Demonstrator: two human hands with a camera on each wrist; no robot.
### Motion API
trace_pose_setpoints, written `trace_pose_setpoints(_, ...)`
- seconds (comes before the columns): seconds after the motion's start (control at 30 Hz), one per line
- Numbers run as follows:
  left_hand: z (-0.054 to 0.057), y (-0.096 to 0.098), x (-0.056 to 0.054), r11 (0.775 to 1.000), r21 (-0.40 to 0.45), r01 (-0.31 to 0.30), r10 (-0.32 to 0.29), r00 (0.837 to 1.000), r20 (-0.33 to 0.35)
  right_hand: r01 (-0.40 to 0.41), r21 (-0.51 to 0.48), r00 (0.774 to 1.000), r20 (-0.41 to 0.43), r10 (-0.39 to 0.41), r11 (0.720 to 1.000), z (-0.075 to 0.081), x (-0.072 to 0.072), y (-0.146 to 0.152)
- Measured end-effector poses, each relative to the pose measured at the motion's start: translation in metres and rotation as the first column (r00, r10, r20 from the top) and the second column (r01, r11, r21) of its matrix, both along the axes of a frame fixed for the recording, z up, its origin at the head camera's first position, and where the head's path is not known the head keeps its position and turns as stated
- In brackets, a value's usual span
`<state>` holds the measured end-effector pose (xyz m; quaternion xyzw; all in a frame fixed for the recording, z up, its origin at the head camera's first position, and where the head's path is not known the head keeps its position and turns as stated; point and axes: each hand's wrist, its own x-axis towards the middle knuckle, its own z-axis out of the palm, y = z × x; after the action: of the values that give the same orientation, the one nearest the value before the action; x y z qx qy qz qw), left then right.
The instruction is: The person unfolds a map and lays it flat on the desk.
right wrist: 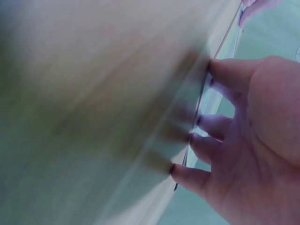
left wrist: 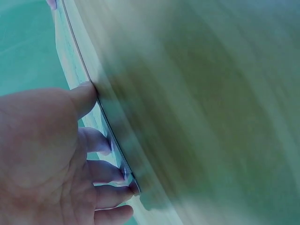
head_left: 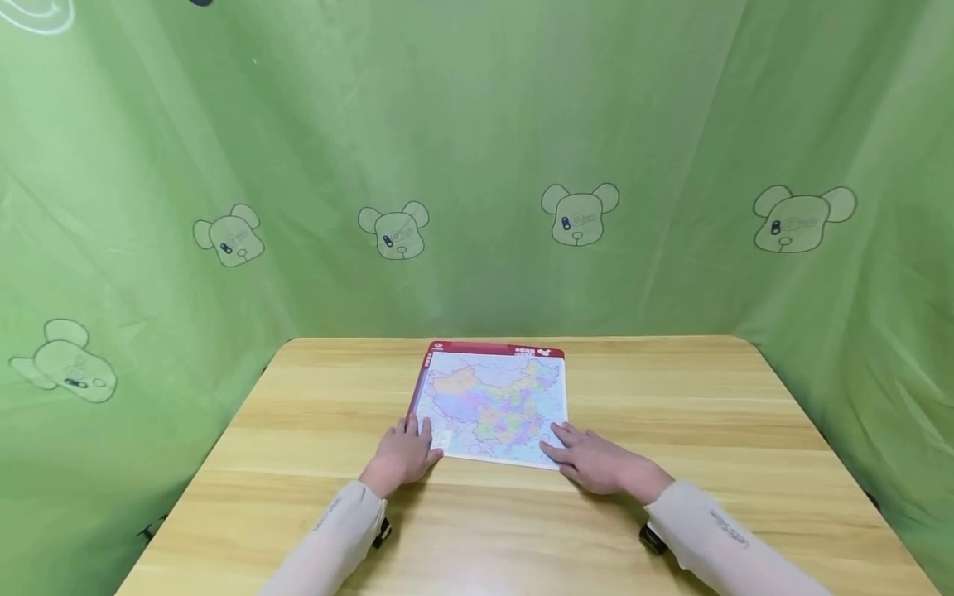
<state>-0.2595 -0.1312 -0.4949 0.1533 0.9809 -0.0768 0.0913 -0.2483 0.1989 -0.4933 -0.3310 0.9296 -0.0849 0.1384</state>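
Observation:
A flat, thin map board (head_left: 492, 406) with a red strip along its far edge lies on the wooden table, its printed regions in pastel colours. My left hand (head_left: 405, 455) rests at its near left corner, fingers spread and fairly straight. At the near right corner, my right hand (head_left: 592, 461) touches the board with extended fingers. In the left wrist view, the left hand (left wrist: 47, 154) has its thumb and fingertips along the board's edge. The right wrist view has the right hand (right wrist: 243, 126) with its fingertips at the board's edge, the little finger reaching the tabletop.
The light wooden table (head_left: 298, 463) has rounded far corners. Behind and beside it hangs a green curtain (head_left: 477, 124) with printed bear heads. Pale sleeves cover both forearms, and dark wrist devices (head_left: 653, 540) show under the cuffs.

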Motion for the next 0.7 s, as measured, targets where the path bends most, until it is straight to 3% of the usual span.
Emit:
trace_pose_setpoints(0.47, -0.002, 0.008, 0.0, 0.999, 0.0, 0.035, -0.035, 0.999, -0.016, -0.035, -0.043, 0.999, -0.018, 0.034, 0.998, 0.002, 0.005, 0.016)
trace_pose_setpoints(0.7, 0.001, 0.015, 0.006, 0.999, -0.004, 0.048, -0.048, 0.999, -0.006, -0.038, -0.033, 0.999, -0.02, 0.037, 0.999, 0.0, 0.005, 0.024)
